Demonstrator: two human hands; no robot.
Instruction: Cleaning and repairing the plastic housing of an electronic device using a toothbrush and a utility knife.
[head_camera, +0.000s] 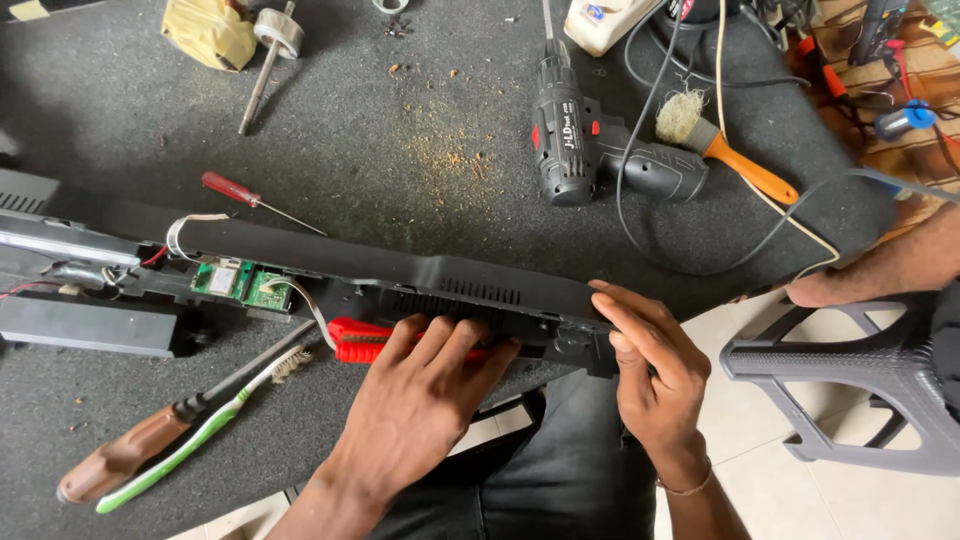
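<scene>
Grey mat | left hand, right hand both gripping black housing edge

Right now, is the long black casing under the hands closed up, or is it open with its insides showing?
Open: left of the left hand, the long black casing exposes a green circuit board and loose wires.

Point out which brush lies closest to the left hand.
The green-and-white toothbrush, lying beside the brown-handled tool just left of the left hand. The other brush, orange-handled with pale bristles, lies far up the table by the black drill.
</scene>
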